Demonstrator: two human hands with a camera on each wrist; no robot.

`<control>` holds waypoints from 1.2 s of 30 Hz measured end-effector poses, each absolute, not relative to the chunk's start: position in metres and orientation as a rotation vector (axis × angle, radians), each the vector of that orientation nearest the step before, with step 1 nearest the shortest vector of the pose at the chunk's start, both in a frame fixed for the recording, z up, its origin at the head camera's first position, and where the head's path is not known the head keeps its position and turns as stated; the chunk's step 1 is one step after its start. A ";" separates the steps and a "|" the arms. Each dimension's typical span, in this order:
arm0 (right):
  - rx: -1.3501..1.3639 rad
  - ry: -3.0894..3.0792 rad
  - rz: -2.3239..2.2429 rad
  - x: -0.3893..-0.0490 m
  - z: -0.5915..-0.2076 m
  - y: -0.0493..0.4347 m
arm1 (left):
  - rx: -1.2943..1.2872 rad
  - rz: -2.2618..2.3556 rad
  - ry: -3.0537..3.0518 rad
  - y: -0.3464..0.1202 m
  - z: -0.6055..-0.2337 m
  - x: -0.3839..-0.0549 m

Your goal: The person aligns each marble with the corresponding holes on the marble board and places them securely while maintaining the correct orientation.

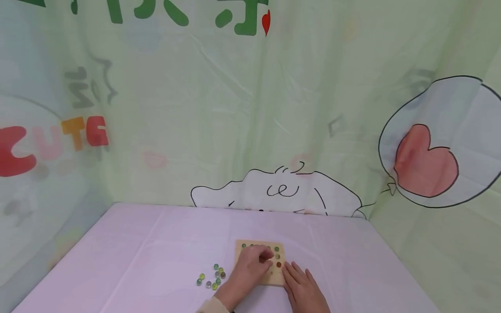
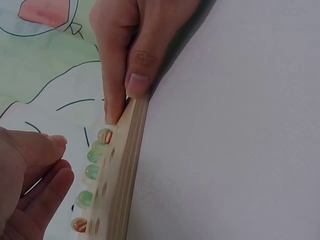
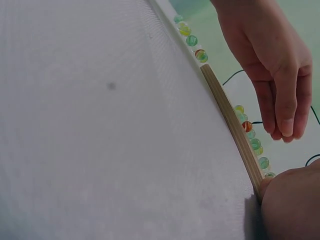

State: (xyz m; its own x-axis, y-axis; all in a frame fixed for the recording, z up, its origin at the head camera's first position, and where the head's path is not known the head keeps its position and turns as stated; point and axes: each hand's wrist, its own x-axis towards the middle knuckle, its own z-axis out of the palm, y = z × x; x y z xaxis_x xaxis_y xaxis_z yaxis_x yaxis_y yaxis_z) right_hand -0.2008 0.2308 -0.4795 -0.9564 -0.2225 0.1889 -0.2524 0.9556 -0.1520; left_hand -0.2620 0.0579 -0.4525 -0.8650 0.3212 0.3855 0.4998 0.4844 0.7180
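Observation:
A square wooden board [image 1: 267, 279] with small round hollows lies on the table, with green and orange marbles in several of them. Over it hovers my left hand [image 1: 250, 263], coming in from the near left. Its thumb and index fingertips stand a little apart, and no marble shows between them. In the right wrist view the left hand's fingers [image 3: 287, 125] point down above the row of marbles. At the board's near right corner my right hand [image 1: 305, 287] rests with straight fingers along the edge. An orange marble [image 1: 278, 264] sits close to its fingertips.
Several loose marbles [image 1: 217, 274], green, yellow and clear, lie on the table left of the board. A pale pink cloth [image 1: 156, 243] covers the table. Printed curtains [image 1: 250, 108] hang behind it and along both sides.

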 end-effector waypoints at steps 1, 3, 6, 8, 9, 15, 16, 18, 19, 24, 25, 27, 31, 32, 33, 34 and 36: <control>0.359 -2.937 0.264 -0.201 -0.479 0.231 | -0.706 -1.324 -2.525 0.057 -0.453 -0.262; 0.364 -2.933 0.264 -0.201 -0.480 0.232 | -0.706 -1.340 -2.529 0.054 -0.452 -0.261; 0.378 -2.928 0.264 -0.201 -0.480 0.232 | -0.718 -1.386 -2.525 0.047 -0.449 -0.259; 0.381 -2.913 0.259 -0.201 -0.481 0.233 | -0.727 -1.412 -2.524 0.041 -0.447 -0.258; 0.380 -2.907 0.257 -0.201 -0.482 0.233 | -0.731 -1.424 -2.520 0.039 -0.446 -0.257; 0.349 -2.917 0.272 -0.202 -0.482 0.231 | -0.743 -1.436 -2.512 0.025 -0.446 -0.258; 0.346 -2.923 0.276 -0.202 -0.482 0.230 | -0.746 -1.438 -2.507 0.023 -0.446 -0.258; 0.348 -2.919 0.278 -0.201 -0.482 0.230 | -0.751 -1.445 -2.494 0.017 -0.446 -0.258; 0.349 -2.912 0.281 -0.201 -0.482 0.230 | -0.753 -1.452 -2.487 0.014 -0.445 -0.259; 0.362 -2.885 0.282 -0.200 -0.483 0.229 | -0.735 -1.441 -2.466 -0.003 -0.444 -0.262; 0.363 -2.884 0.279 -0.200 -0.483 0.229 | -0.730 -1.432 -2.467 -0.006 -0.444 -0.262; 0.363 -2.885 0.274 -0.199 -0.483 0.229 | -0.715 -1.394 -2.473 -0.013 -0.445 -0.263; 0.362 -2.881 0.272 -0.199 -0.483 0.229 | -0.696 -1.331 -2.480 -0.025 -0.445 -0.264; 0.361 -2.879 0.274 -0.199 -0.483 0.229 | -0.688 -1.315 -2.484 -0.028 -0.445 -0.265; 0.361 -2.877 0.274 -0.199 -0.483 0.230 | -0.676 -1.303 -2.492 -0.031 -0.445 -0.265; 0.361 -2.874 0.278 -0.199 -0.484 0.230 | -0.661 -1.298 -2.500 -0.034 -0.445 -0.265; 0.363 -2.870 0.281 -0.199 -0.484 0.230 | -0.626 -1.287 -2.522 -0.039 -0.446 -0.266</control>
State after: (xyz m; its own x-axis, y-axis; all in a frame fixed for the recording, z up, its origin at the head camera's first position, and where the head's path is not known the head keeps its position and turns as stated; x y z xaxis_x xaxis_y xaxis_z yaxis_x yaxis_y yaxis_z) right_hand -0.1989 0.2301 -0.4839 -0.9418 -0.2209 0.2534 -0.2658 0.9508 -0.1592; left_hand -0.2663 -0.0393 -0.4457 -0.8792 0.2636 0.3969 0.4761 0.5202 0.7091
